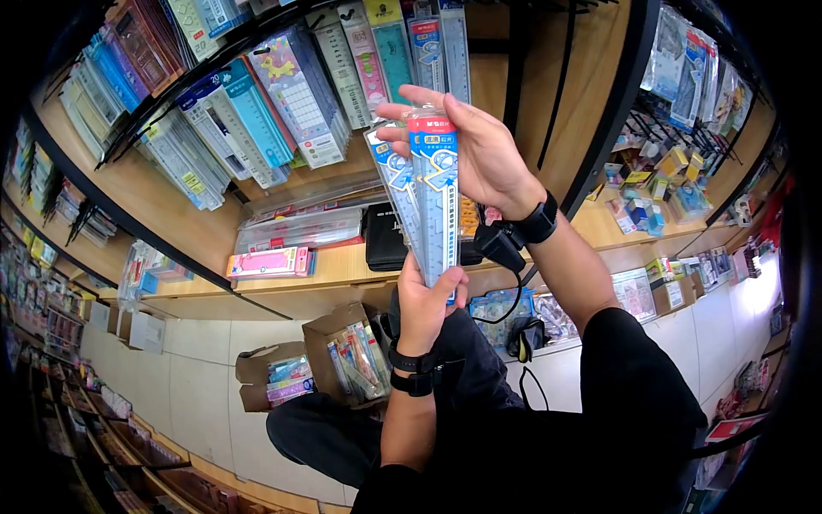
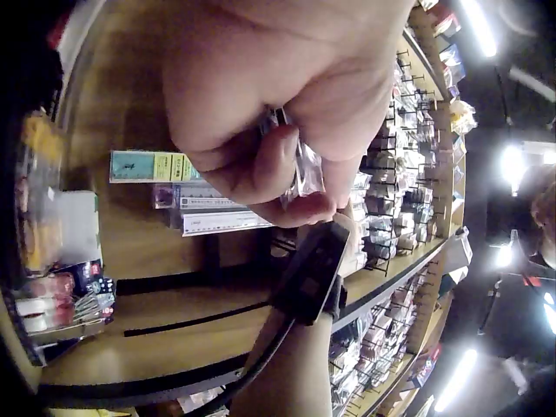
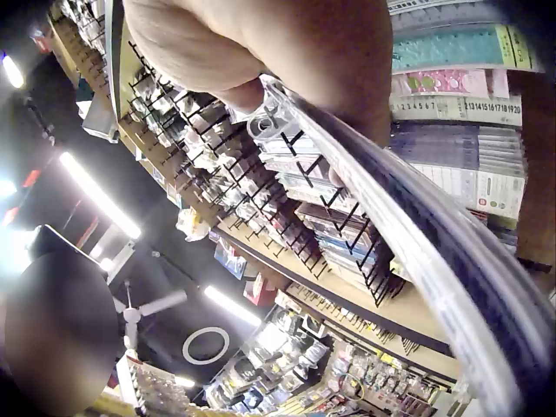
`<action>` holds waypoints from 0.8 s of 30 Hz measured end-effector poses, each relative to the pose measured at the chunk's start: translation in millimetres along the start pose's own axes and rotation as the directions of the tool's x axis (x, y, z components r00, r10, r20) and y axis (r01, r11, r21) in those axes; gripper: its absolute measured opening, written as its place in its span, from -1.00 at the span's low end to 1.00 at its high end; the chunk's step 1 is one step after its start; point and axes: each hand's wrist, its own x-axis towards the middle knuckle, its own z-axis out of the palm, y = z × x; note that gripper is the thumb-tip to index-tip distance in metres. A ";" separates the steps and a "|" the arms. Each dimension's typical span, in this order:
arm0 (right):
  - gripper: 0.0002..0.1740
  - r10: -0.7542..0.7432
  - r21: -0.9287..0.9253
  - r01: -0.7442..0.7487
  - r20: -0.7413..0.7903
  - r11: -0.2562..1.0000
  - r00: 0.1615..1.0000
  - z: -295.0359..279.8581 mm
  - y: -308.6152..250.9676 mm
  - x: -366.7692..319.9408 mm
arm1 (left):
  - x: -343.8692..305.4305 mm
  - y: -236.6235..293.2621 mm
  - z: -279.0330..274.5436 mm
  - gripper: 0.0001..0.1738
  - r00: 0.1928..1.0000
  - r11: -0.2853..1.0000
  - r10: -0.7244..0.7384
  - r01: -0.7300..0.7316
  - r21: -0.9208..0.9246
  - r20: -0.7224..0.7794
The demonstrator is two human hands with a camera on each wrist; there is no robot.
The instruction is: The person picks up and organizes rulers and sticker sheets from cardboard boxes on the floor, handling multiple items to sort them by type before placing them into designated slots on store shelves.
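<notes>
Several packaged blue rulers (image 1: 441,201) with red and blue header cards are slightly fanned in front of the body. My left hand (image 1: 428,300) grips their lower ends, thumb across the front. In the left wrist view, the left hand's fingers (image 2: 269,165) curl around clear plastic. At the top, my right hand (image 1: 488,158) holds the packs by the header end, with its thumb at the upper corner and fingers reaching behind. The right wrist view shows the stack of packs (image 3: 434,269) edge-on, extending away from the right hand (image 3: 287,43).
Hanging rulers (image 1: 300,98) fill the shelf ahead. Below them, the ledge holds a pink pack (image 1: 270,262), clear-wrapped items (image 1: 300,230) and a black case (image 1: 390,240). An open cardboard box (image 1: 321,343) of stationery stands on the floor by the knee. A cable (image 1: 514,300) hangs from the right wrist.
</notes>
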 end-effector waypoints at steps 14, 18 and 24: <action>-0.50 -0.180 -0.166 0.168 -0.064 0.972 0.982 4.9 2.5 -4.0 | 3.9 -1.2 11.5 -0.72 0.989 0.989 0.097 -0.083 0.122 -0.108; -0.49 -0.184 -0.177 0.180 -0.007 0.968 0.983 -2.3 -5.0 -2.3 | 3.2 1.6 12.8 -0.72 0.989 0.980 0.117 -0.099 0.175 -0.095; -0.54 -0.184 -0.359 0.176 0.013 0.917 0.983 -9.5 -13.6 -6.7 | 2.1 6.3 15.5 -0.71 0.990 0.989 0.108 -0.098 0.108 -0.090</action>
